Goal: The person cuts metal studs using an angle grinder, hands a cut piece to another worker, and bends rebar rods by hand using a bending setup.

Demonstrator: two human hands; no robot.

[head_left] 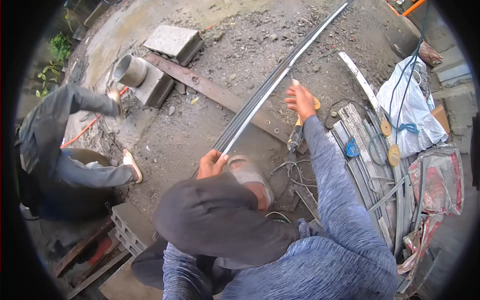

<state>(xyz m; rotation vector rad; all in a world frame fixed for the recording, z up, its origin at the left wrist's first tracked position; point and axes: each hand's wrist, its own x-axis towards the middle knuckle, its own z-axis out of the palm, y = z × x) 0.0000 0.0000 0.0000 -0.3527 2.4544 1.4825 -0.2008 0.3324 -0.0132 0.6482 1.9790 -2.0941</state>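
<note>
A bundle of long dark ribbed steel bars runs from my knee toward the far top edge. Along its right side lies a pale, narrow metal strip. Near the close end, my left hand has its fingers closed on the strip, thumb on top. To the right of the bars, my right hand is raised with its fingers stretched out and nothing visible in it. Just under that hand stands a yellow and dark power tool, partly hidden by my wrist and sleeve; it looks like an angle grinder.
Under the bars lies a brown plank. Concrete blocks and a metal cylinder stand at far left. Metal strips, cutting discs and a white sack lie to the right. Another person's leg is at left.
</note>
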